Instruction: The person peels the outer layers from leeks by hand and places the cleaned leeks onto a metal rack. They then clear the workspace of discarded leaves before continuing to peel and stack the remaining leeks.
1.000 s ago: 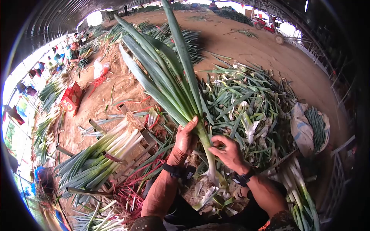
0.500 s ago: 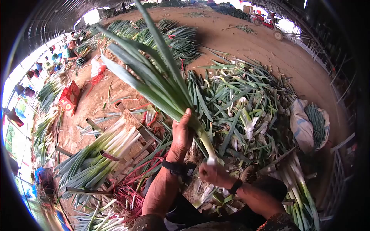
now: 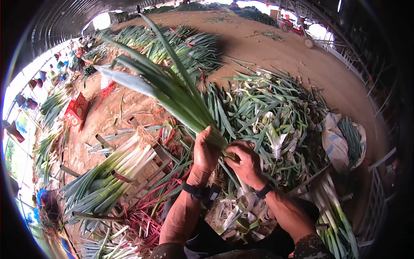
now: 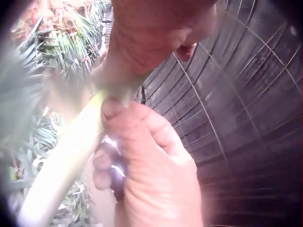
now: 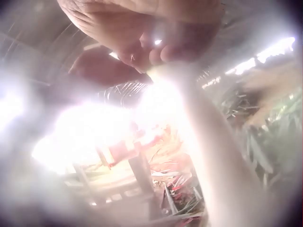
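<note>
A large green onion (image 3: 185, 101) slants up and away to the left, its long dark leaves fanned out and its pale stalk low. My left hand (image 3: 205, 152) grips it where the leaves meet the stalk, thumb along the top. Just below, my right hand (image 3: 246, 162) pinches at the stalk with thumb and curled fingers. The left wrist view shows that right thumb and forefinger (image 4: 142, 137) right at the stalk (image 4: 61, 156), close under the left palm. In the right wrist view the pale stalk (image 5: 218, 156) runs down from the fingers, blurred and overexposed.
A heap of stripped leaves (image 3: 271, 112) lies ahead to the right, beside a white sack (image 3: 336, 142). Trimmed green onions (image 3: 116, 168) rest on a wooden rack at the left, near red twine (image 3: 144, 224). More onions (image 3: 185, 47) are piled farther back.
My right hand went down to the stalk's pale end, then came back up close to my left hand. The onion's leaves have swung left and lower.
</note>
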Action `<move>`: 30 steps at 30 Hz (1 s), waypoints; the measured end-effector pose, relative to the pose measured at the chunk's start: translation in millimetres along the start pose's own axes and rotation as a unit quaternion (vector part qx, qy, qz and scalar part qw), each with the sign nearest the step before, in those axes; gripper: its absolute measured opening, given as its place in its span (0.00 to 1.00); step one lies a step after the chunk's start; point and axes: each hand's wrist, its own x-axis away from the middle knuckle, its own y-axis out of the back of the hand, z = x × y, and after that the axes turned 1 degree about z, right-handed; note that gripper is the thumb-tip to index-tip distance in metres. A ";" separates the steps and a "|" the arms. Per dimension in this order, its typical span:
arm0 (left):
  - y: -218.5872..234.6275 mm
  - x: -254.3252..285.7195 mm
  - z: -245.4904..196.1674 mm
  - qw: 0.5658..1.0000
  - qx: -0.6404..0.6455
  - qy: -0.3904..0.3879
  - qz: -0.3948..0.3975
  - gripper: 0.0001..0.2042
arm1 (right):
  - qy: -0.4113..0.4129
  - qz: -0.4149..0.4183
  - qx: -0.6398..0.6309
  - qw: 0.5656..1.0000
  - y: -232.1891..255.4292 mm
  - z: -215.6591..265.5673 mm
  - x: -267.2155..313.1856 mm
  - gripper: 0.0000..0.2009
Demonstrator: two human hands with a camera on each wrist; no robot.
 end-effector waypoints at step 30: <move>6.9 0.2 3.5 0.984 -0.133 -0.110 -0.049 0.20 | -0.173 0.038 -0.273 0.946 -3.1 -5.0 52.3 0.06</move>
